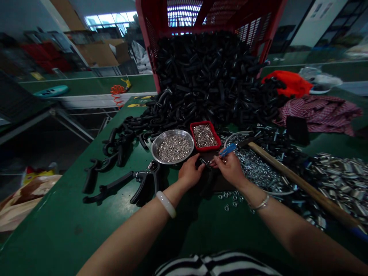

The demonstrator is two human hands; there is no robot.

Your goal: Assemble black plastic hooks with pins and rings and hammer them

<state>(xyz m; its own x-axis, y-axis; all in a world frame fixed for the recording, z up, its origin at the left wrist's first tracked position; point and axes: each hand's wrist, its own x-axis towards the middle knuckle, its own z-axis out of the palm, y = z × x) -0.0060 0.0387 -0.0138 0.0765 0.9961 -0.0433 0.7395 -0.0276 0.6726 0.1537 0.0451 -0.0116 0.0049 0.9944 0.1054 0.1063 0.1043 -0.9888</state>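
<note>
Left hand (pixel 191 171): had its fingers curled on a black part (pixel 204 162) with a metal end
Right hand (pixel 230 168): was nearly closed, holding a blue-handled tool (pixel 228 150)
Work spot: I saw the black part between both hands, near the red tray (pixel 208 148) and metal bowl (pixel 155 148)

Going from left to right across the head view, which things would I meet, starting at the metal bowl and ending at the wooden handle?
Metal bowl → red tray → blue object at the right hand → wooden handle.
</note>
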